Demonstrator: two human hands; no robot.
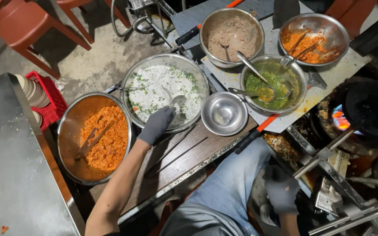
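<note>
The left hand [156,124], gloved in grey, is seen with its grip closed on the handle of a spoon [176,101] whose bowl rests in the white herb-flecked mixture of a large steel bowl [200,78]. That bowl stands on the wooden worktop [184,157], at about 12 o'clock from the hand. At 9 o'clock from it, a second large bowl [68,131] of orange shredded mixture is set, with tongs [90,140] lying in it. At 3 o'clock, just beside the white bowl, a small empty steel bowl [224,113] is placed. Two thin metal rods [176,155] lie on the worktop at 5 o'clock from the hand.

The right hand [281,189], also gloved, is held low by the knee in blue jeans [232,179], near a metal bar [324,153] of the stove; whether its grip is closed on anything cannot be told.

Farther off, at 1 to 2 o'clock, a green sauce bowl [300,76], a brown paste bowl [232,35] and another orange bowl [313,39] are seen. A flame [340,120] burns under a dark pan [372,111] at 3 o'clock.
</note>
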